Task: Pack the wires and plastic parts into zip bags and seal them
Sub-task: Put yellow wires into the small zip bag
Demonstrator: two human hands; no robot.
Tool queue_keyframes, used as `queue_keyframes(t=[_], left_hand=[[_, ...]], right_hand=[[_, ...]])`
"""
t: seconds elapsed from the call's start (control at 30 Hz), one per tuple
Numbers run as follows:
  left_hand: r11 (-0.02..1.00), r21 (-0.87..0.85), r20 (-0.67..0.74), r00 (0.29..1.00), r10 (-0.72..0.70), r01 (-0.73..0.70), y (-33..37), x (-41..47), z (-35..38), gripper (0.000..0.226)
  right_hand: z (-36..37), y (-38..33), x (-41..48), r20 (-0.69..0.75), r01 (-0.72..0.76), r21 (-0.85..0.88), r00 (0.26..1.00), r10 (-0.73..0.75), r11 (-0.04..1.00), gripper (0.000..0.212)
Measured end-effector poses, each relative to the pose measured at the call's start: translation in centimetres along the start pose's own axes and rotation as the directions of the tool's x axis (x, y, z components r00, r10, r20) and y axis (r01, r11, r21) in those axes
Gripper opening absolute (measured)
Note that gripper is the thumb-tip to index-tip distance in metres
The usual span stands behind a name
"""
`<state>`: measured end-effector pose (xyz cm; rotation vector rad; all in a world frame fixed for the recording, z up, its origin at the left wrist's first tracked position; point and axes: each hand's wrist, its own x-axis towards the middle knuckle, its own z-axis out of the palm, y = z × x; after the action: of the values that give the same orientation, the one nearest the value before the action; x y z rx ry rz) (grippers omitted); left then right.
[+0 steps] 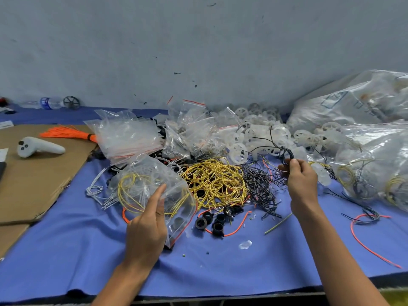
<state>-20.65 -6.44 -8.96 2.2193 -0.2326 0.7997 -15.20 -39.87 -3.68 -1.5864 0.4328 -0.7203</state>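
Left hand (147, 226) gripping the zip bag (150, 186) with yellow wire inside, right hand (300, 176) pinching a coiled black wire (286, 154) above the pile

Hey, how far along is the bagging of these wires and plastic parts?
Done, it seems: packed bags lie at the right. In hand: the left hand holds a zip bag with yellow wire inside; the right hand pinches a black wire coil. Remaining: the yellow wire pile, loose black wires, black rings, white wheels.

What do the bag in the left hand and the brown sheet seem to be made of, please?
Zip bag: thin, glossy clear plastic film; it crinkles and shows yellow wire inside. Brown sheet: probably matte cardboard; its edge looks frayed.
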Motion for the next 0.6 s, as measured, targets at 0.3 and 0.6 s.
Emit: queue_keyframes(t=[0.3, 0.6], left_hand=[[0.999, 0.015, 0.014, 0.999, 0.030, -0.030, 0.2, -0.1, 0.1, 0.045], [0.999, 0.024, 0.049, 0.998, 0.046, -0.047, -0.3, -0.4, 0.2, 0.046]], right_hand=[[1.8, -2.8, -6.3, 0.679, -0.141, 0.128, 0.734, 0.017, 0.982, 0.026], [7.7, -3.4, -14.0, 0.849, 0.027, -0.100, 0.524, 0.071, 0.995, 0.023]])
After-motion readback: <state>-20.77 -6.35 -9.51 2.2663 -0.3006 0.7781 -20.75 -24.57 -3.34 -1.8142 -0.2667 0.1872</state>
